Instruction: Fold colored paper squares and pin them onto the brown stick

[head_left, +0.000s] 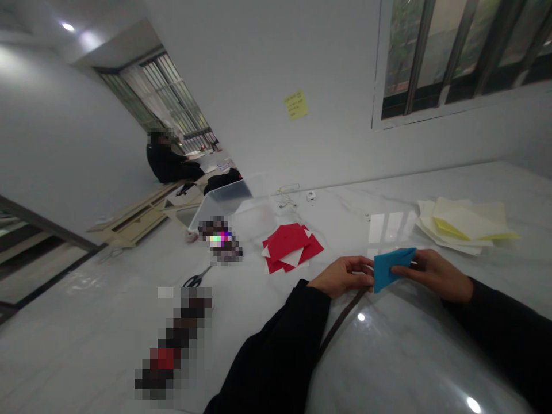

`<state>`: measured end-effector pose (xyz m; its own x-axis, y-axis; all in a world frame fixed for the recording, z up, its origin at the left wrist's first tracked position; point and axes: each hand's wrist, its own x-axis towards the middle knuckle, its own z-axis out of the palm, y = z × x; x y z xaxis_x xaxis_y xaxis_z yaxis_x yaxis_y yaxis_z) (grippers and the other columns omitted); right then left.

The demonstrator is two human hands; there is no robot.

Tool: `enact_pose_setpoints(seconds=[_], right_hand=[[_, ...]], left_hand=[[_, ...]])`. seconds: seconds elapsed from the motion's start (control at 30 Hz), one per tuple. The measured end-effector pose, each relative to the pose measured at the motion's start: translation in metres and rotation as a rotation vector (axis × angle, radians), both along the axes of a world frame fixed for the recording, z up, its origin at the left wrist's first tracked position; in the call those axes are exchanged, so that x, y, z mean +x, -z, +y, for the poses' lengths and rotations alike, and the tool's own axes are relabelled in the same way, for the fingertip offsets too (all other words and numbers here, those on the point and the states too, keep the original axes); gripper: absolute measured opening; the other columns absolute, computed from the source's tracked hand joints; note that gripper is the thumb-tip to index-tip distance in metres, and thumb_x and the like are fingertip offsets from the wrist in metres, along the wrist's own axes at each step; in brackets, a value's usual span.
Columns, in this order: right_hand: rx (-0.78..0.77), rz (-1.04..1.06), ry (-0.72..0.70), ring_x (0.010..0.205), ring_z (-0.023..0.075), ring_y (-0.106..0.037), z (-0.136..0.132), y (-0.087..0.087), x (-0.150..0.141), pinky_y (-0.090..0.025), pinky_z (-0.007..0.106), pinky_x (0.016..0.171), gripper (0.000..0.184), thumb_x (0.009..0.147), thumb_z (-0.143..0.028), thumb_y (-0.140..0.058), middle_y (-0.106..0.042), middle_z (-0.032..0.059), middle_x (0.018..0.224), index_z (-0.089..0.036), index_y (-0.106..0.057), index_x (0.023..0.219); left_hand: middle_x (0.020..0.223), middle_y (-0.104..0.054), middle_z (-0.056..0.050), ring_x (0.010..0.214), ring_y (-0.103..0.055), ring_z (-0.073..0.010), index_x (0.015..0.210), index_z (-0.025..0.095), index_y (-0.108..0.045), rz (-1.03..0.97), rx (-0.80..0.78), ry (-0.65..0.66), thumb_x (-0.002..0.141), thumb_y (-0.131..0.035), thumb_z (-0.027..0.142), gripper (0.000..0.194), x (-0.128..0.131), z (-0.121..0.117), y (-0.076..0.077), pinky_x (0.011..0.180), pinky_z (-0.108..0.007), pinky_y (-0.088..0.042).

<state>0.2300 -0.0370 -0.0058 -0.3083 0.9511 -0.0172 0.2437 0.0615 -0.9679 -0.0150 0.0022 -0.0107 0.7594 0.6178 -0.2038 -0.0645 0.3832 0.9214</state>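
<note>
A small folded piece of blue paper is held up above the white marbled table between both hands. My left hand pinches its left edge, fingers closed. From the other side my right hand grips it, with the thumb across the front face and the fingers hidden behind. A thin brown strip or cord runs from near my left fingers down toward the table edge; I cannot tell whether the hand touches it. Left of my hands lies a pile of red and white folded papers.
Yellow and cream sheets lie at the back right. Scissors rest on the left, near two pixelated items. Behind them stands a clear plastic bin. A yellow note sticks to the wall. A person sits in the far room.
</note>
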Motion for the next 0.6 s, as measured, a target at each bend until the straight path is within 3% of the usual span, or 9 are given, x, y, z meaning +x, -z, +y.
enact_pose_setpoints(seconds=[0.43, 0.6], right_hand=[[0.014, -0.01, 0.001, 0.09, 0.0319, -0.07, 0.004, 0.0, 0.002, -0.056, 0.047, 0.086, 0.045, 0.076, -0.061, -0.07, -0.077, 0.0089, 0.095, -0.019, -0.075, 0.088], [-0.16, 0.053, 0.043, 0.093, 0.0337, -0.072, 0.012, 0.006, 0.016, -0.056, 0.048, 0.088, 0.055, 0.072, -0.067, -0.071, -0.077, 0.0114, 0.1, -0.017, -0.074, 0.096]], left_hand=[[0.087, -0.067, -0.002, 0.073, -0.063, -0.0134, 0.108, 0.018, -0.069, -0.02, 0.002, 0.027, 0.062, -0.088, 0.028, 0.05, 0.001, 0.001, 0.001, 0.078, -0.032, -0.045], [0.1, -0.069, -0.007, 0.077, -0.061, -0.0139, 0.118, 0.02, -0.068, 0.002, 0.0, 0.059, 0.065, -0.086, 0.029, 0.057, 0.001, 0.001, -0.002, 0.08, -0.033, -0.045]])
